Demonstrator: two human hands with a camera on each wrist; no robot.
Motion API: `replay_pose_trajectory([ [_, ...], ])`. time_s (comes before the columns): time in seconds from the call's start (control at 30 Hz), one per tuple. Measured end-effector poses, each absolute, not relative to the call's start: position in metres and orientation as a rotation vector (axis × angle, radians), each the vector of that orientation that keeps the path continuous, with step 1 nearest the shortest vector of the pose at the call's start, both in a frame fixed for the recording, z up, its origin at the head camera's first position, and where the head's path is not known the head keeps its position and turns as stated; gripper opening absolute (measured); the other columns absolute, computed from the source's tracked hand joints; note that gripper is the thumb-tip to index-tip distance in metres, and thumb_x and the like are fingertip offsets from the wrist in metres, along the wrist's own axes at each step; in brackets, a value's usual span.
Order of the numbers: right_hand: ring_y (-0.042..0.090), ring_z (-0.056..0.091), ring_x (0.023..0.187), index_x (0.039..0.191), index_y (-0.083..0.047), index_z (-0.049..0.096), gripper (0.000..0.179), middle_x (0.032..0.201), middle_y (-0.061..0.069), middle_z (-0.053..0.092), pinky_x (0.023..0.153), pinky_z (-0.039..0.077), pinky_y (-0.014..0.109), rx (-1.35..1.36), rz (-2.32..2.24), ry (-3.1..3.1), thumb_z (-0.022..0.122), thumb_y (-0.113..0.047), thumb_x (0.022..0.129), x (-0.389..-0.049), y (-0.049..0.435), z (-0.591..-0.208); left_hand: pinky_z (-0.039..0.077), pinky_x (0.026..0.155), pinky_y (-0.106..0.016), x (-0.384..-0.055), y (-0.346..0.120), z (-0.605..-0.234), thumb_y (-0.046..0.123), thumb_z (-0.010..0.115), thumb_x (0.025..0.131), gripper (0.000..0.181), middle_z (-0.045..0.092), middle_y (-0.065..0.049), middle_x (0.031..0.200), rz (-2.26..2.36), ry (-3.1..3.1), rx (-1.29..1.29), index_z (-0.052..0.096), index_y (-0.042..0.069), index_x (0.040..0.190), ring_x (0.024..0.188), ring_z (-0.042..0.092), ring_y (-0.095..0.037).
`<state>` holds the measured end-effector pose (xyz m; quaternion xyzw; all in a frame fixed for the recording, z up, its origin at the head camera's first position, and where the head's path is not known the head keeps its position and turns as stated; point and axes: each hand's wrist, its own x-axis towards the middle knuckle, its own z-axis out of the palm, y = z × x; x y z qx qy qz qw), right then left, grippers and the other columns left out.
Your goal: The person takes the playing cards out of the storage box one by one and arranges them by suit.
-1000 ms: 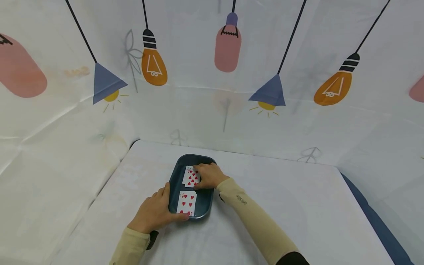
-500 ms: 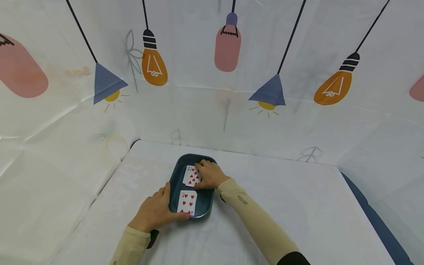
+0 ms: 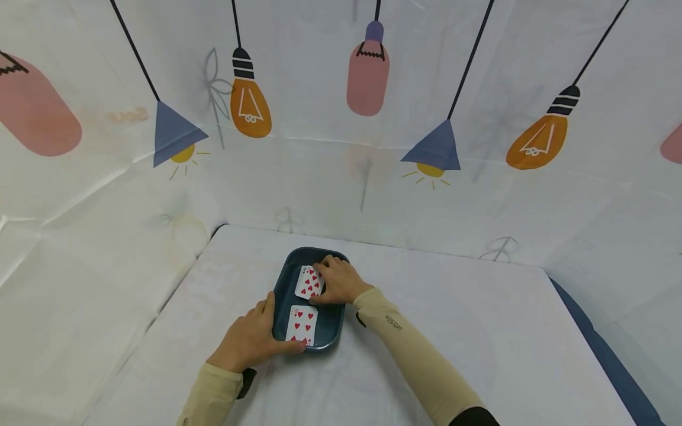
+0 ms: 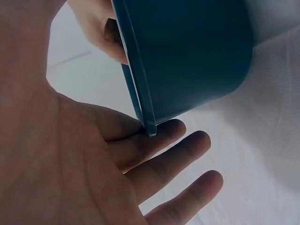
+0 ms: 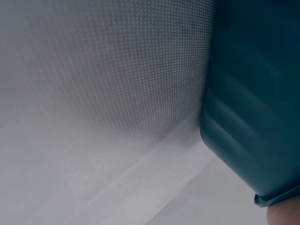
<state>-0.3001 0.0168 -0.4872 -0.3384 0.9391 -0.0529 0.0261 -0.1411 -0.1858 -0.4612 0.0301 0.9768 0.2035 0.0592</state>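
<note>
Far card (image 3: 309, 282) tilted up since earlier | right hand (image 3: 340, 281) pinches it | left hand (image 3: 248, 341) grips tray (image 3: 281, 290)

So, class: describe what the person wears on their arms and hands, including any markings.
Both hands, left hand and right hand, are bare. Each arm has a long beige sleeve; the right one bears small dark lettering near the wrist. A dark cuff or band shows at the left wrist.
</note>
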Motion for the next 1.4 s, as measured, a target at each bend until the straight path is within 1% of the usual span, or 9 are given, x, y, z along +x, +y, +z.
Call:
replay_pose_trajectory([
  [0.17, 0.024, 0.054, 0.120, 0.148, -0.015, 0.051, 0.087, 0.137, 0.009, 0.051, 0.107, 0.043, 0.042, -1.075, -0.243, 2.885, 0.074, -0.065, 0.081, -0.298, 0.021, -0.484, 0.049, 0.096, -0.056, -0.141, -0.185, -0.462, 0.083, 0.074, 0.065, 0.139, 0.048, -0.028, 0.145, 0.610, 2.956, 0.089, 0.025, -0.011, 0.155, 0.110, 0.060, -0.040],
  [0.43, 0.023, 0.049, 0.123, 0.150, -0.016, 0.048, 0.088, 0.140, 0.008, 0.048, 0.108, 0.042, 0.041, -1.067, -0.350, 2.830, 0.077, -0.061, 0.081, -0.292, 0.023, -0.480, 0.049, 0.095, -0.057, -0.139, -0.185, -0.463, 0.084, 0.073, 0.064, 0.140, 0.048, -0.029, 0.145, 0.596, 2.965, 0.092, 0.025, -0.012, 0.154, 0.112, 0.060, -0.041],
  [0.6, 0.022, 0.047, 0.124, 0.151, -0.015, 0.047, 0.089, 0.141, 0.008, 0.046, 0.108, 0.043, 0.038, -1.050, -0.433, 2.805, 0.078, -0.059, 0.081, -0.288, 0.027, -0.478, 0.049, 0.095, -0.057, -0.138, -0.184, -0.464, 0.085, 0.071, 0.064, 0.141, 0.048, -0.028, 0.145, 0.584, 2.966, 0.090, 0.025, -0.012, 0.154, 0.113, 0.059, -0.041],
  [0.77, 0.022, 0.049, 0.122, 0.152, -0.014, 0.046, 0.088, 0.141, 0.009, 0.046, 0.107, 0.044, 0.037, -1.049, -0.489, 2.814, 0.080, -0.054, 0.081, -0.285, 0.034, -0.469, 0.049, 0.096, -0.058, -0.139, -0.183, -0.463, 0.084, 0.073, 0.064, 0.140, 0.049, -0.028, 0.144, 0.587, 2.973, 0.088, 0.026, -0.013, 0.154, 0.113, 0.059, -0.041],
  [1.07, 0.025, 0.048, 0.124, 0.151, -0.013, 0.048, 0.087, 0.140, 0.010, 0.047, 0.107, 0.044, 0.041, -1.077, -0.533, 2.824, 0.083, -0.050, 0.080, -0.281, 0.048, -0.449, 0.048, 0.096, -0.060, -0.142, -0.182, -0.462, 0.084, 0.074, 0.062, 0.142, 0.050, -0.030, 0.142, 0.576, 2.968, 0.072, 0.026, -0.012, 0.154, 0.112, 0.059, -0.044],
  [1.4, 0.024, 0.046, 0.125, 0.150, -0.012, 0.049, 0.087, 0.140, 0.010, 0.046, 0.106, 0.044, 0.040, -1.065, -0.608, 2.835, 0.084, -0.048, 0.079, -0.276, 0.074, -0.436, 0.048, 0.097, -0.059, -0.142, -0.184, -0.465, 0.086, 0.074, 0.060, 0.143, 0.052, -0.030, 0.140, 0.580, 2.989, 0.089, 0.028, -0.012, 0.153, 0.114, 0.059, -0.044],
])
